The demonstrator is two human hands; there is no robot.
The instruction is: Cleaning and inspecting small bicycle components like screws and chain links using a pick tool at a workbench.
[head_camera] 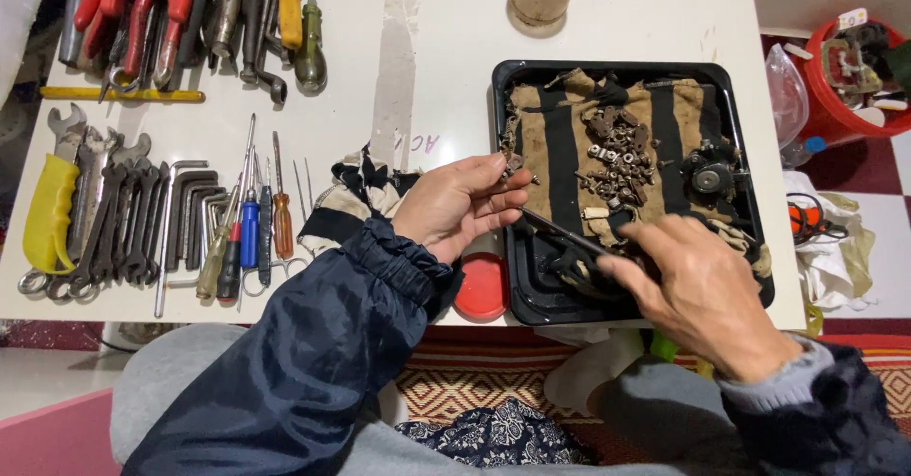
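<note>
Pinches a small rusty part between thumb and fingertips of the left hand, closed tight on it, just above the left rim of the black tray. Grips a thin dark tool in the right hand, fingers curled shut round its handle end, with the tip aimed at the left fingers and stopping short of the part. Cannot tell whether the tool is a pair of tweezers or slim pliers, since the hand hides its back half.

Keeps both hands over the tray, near the striped cloth and the pile of small screws lying on it. Leaves a round black part at the cloth's right side, a red lid just outside the tray's near corner, and rows of hex keys and screwdrivers well apart on the white table.

Risks, as a judgement: could lose the part from so slight a pinch if the tool tip pushes it sideways. Would likely drop it either into the screw pile, where it blends in, or past the rim towards the lap and floor. Could also jab a left fingertip if the tool slides off the rusty surface. Might snag the cloth with the right wrist and scatter the screws.
</note>
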